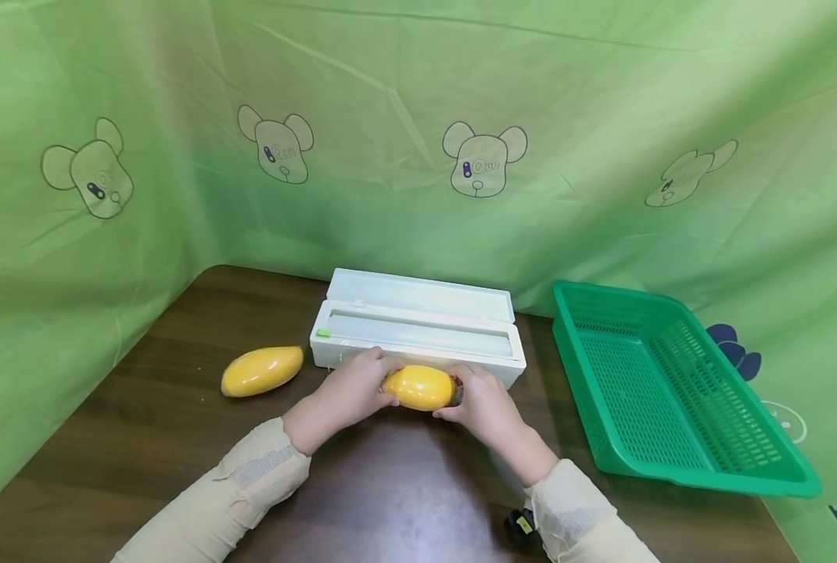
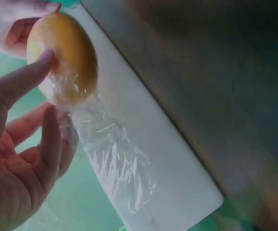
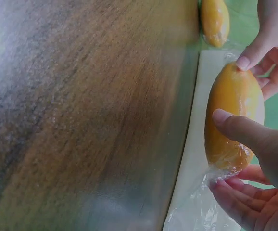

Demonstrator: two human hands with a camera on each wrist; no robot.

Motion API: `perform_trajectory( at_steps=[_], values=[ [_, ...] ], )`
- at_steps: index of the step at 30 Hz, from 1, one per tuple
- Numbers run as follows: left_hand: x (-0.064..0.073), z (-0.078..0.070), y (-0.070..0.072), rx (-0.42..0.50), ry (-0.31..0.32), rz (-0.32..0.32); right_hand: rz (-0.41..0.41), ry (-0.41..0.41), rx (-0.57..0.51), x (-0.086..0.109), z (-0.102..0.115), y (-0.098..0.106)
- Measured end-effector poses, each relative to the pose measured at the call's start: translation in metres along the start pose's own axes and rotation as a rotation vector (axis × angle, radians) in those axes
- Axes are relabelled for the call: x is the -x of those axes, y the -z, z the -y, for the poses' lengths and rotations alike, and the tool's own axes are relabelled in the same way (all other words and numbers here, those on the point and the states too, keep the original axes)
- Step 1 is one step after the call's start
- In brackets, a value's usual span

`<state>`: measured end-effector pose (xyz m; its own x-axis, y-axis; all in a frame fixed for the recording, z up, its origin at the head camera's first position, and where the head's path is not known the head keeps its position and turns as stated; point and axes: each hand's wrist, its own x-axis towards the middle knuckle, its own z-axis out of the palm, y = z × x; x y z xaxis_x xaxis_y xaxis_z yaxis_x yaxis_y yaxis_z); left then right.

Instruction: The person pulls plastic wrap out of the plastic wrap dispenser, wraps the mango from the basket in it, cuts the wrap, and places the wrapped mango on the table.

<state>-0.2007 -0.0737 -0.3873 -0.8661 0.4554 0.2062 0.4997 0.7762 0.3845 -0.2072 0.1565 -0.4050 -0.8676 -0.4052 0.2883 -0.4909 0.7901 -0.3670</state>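
Between my two hands is a yellow mango [image 1: 421, 388] in clear cling film. My left hand [image 1: 353, 389] grips one end, its thumb on the skin in the left wrist view. At the other end, my right hand [image 1: 487, 407] grips the fruit with thumb and fingers. A loose tail of crumpled cling film [image 2: 112, 159] trails from the mango in the left wrist view. Just behind the hands stands a white cling film dispenser [image 1: 418, 353], its lid raised. A second yellow mango [image 1: 262, 371] lies left of the dispenser, shiny with film in the right wrist view.
A green plastic basket [image 1: 579, 375] stands on the right of the brown wooden table [image 1: 179, 453]. Beside my right sleeve lies a small black object [image 1: 520, 525] with a yellow mark, partly hidden. Green cloth [image 1: 390, 211] with bear drawings hangs behind and at the sides.
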Motion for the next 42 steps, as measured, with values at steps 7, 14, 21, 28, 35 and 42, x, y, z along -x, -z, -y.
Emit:
perform_trajectory(
  at_steps=[7, 14, 21, 28, 35, 42],
  values=[
    [-0.001, 0.002, -0.007, 0.097, 0.061, -0.004, 0.0, 0.011, 0.021, -0.001, -0.001, 0.001],
    [-0.004, 0.007, -0.013, 0.103, 0.054, -0.054, 0.002, 0.079, 0.05, -0.001, -0.004, -0.001],
    [-0.005, 0.013, -0.016, 0.143, 0.042, -0.094, -0.014, 0.078, 0.015, -0.003, -0.006, -0.001],
    [-0.012, 0.017, -0.014, 0.162, 0.035, -0.047, -0.012, 0.112, 0.018, -0.003, -0.008, -0.003],
    [-0.016, 0.021, -0.012, 0.156, 0.046, -0.004, 0.001, 0.119, 0.018, -0.006, -0.011, -0.005],
    [-0.019, 0.023, -0.012, 0.131, 0.065, 0.046, 0.025, 0.112, 0.016, -0.006, -0.014, -0.008]
  ],
)
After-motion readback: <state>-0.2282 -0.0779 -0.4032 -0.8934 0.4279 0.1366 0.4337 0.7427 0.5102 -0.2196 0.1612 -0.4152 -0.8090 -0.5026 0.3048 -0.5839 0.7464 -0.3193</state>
